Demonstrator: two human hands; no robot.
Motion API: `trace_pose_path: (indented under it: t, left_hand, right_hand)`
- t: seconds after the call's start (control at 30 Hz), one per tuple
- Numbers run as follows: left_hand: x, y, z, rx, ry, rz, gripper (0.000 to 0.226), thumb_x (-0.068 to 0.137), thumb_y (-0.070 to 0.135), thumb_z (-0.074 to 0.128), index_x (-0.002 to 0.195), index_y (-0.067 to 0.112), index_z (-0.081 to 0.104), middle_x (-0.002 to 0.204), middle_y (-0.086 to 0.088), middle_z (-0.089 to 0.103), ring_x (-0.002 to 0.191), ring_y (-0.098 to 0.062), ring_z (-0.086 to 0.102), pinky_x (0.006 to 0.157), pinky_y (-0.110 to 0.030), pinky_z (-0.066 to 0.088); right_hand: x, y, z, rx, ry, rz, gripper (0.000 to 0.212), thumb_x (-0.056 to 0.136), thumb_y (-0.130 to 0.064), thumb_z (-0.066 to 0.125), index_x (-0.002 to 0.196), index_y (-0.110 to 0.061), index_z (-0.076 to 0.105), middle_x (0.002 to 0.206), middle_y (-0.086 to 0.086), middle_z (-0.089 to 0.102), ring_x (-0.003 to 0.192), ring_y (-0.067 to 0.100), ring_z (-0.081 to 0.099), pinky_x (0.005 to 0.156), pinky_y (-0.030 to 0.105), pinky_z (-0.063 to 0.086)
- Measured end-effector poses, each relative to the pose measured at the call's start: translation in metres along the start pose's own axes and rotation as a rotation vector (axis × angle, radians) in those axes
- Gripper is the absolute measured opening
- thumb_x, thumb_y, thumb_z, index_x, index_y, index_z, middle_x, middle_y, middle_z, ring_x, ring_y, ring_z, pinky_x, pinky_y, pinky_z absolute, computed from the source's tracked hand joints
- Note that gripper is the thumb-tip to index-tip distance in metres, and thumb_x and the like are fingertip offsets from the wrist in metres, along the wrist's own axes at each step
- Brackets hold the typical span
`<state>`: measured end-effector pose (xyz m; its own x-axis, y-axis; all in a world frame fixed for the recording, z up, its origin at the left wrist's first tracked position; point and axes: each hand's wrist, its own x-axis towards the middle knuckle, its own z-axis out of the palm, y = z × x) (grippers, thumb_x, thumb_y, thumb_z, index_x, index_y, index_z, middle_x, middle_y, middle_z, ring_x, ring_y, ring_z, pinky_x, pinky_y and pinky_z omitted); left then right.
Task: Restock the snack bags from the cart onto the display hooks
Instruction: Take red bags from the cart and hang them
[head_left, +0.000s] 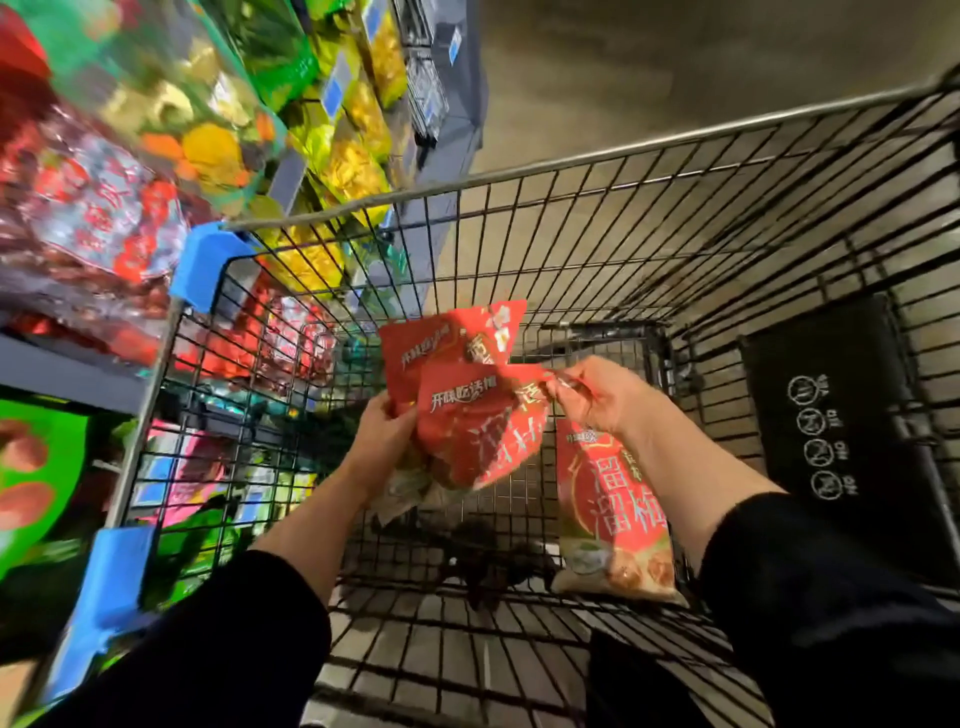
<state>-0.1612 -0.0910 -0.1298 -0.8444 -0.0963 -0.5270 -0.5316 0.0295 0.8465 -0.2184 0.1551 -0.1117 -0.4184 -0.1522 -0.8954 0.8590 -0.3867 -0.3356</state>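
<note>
Over the black wire cart (597, 239) I hold two red snack bags with white lettering. The front bag (478, 431) overlaps the rear bag (441, 343). My left hand (382, 436) grips their left edge from below. My right hand (597, 395) pinches the top right corner of the front bag. A third red snack bag (613, 519) leans against the cart's right side on the cart floor, partly behind my right forearm. The display hooks themselves are hidden by hanging packs on the left.
The display rack on the left carries blurred red packs (88, 218), green and yellow packs (332, 145) and a green pack (36, 467) lower down. Blue corner bumpers (208, 265) mark the cart's left rim. A black child-seat flap (831, 415) is at the right. Brown floor lies beyond.
</note>
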Motion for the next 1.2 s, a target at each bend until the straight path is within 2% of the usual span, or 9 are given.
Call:
trace_pose_path:
  t: [0.1,0.23,0.33,0.43,0.53,0.6,0.77,0.93,1.2]
  left_hand:
    - [0.002,-0.014,0.007,0.064,-0.047,-0.021,0.01,0.097,0.023,0.056,0.093,0.017,0.063,0.087,0.001,0.069,0.085,-0.013,0.063,0.074,-0.025,0.054]
    - [-0.002,-0.029,0.021,0.067,-0.13,-0.125,0.064,0.079,0.066,0.028,0.085,0.015,0.065,0.069,0.005,0.07,0.065,-0.007,0.064,0.067,-0.028,0.05]
    - [0.003,-0.036,0.026,0.05,-0.229,-0.08,0.073,0.064,0.085,0.051,0.095,0.02,0.064,0.081,0.002,0.071,0.071,-0.013,0.064,0.067,-0.029,0.05]
    - [0.011,-0.035,0.036,0.167,-0.134,-0.04,0.058,0.045,0.044,0.092,0.093,0.026,0.066,0.082,0.011,0.072,0.074,-0.001,0.065,0.067,-0.02,0.054]
    - [0.023,-0.042,0.045,0.305,0.062,-0.002,0.055,0.037,0.052,0.086,0.083,0.026,0.071,0.082,0.006,0.073,0.075,-0.007,0.065,0.071,-0.033,0.057]
    - [0.024,-0.043,0.053,0.352,0.097,0.008,0.045,0.043,0.052,0.085,0.077,0.027,0.069,0.079,0.005,0.072,0.073,-0.011,0.064,0.069,-0.036,0.056]
    - [0.029,-0.033,0.074,0.6,0.166,0.014,0.031,0.069,0.048,0.081,0.086,0.026,0.067,0.073,0.006,0.061,0.07,-0.015,0.057,0.051,-0.026,0.034]
    - [0.05,-0.032,0.081,0.729,0.188,0.029,0.04,0.072,0.038,0.081,0.1,0.013,0.069,0.093,-0.015,0.07,0.092,-0.036,0.064,0.066,-0.029,0.037]
    - [0.065,-0.024,0.087,0.73,0.168,0.0,0.042,0.07,0.033,0.084,0.104,0.015,0.07,0.099,-0.008,0.072,0.094,-0.028,0.066,0.066,-0.026,0.038]
  right_hand:
    - [0.017,0.005,0.002,0.051,0.119,0.006,0.029,0.1,0.0,0.034,0.08,0.01,0.053,0.044,0.015,0.057,0.033,0.017,0.058,0.031,0.02,0.044]
    - [0.038,0.024,-0.007,0.228,0.223,0.003,0.036,0.102,-0.006,0.032,0.08,0.009,0.055,0.046,0.019,0.059,0.034,0.023,0.06,0.033,0.027,0.048]
    - [0.047,0.032,-0.016,0.364,0.217,-0.024,0.04,0.103,-0.006,0.032,0.075,0.012,0.055,0.047,0.019,0.059,0.034,0.023,0.059,0.038,0.026,0.051]
    - [0.049,0.032,-0.019,0.37,0.197,-0.024,0.035,0.102,-0.004,0.032,0.08,0.012,0.055,0.052,0.021,0.062,0.039,0.023,0.063,0.044,0.026,0.054]
    - [0.055,0.034,-0.029,0.199,0.117,-0.009,0.04,0.102,-0.037,0.038,0.108,-0.003,0.058,0.081,0.023,0.07,0.062,0.028,0.07,0.053,0.033,0.059]
    - [0.054,0.033,-0.047,0.032,0.206,-0.023,0.051,0.1,-0.053,0.031,0.105,-0.009,0.055,0.08,0.019,0.065,0.056,0.027,0.067,0.045,0.029,0.056]
    - [0.06,0.054,-0.119,-0.386,0.574,-0.144,0.016,0.097,-0.027,0.053,0.09,-0.013,0.058,0.079,0.002,0.057,0.051,0.007,0.061,0.051,0.023,0.053]
    - [0.098,0.098,-0.182,-0.702,0.682,0.045,0.062,0.083,-0.054,0.063,0.121,-0.006,0.055,0.122,0.015,0.059,0.111,0.033,0.059,0.089,0.036,0.047]
    - [0.108,0.125,-0.175,-0.349,0.617,-0.023,0.078,0.071,-0.039,0.081,0.133,-0.006,0.047,0.129,0.012,0.055,0.116,0.034,0.056,0.098,0.041,0.048]
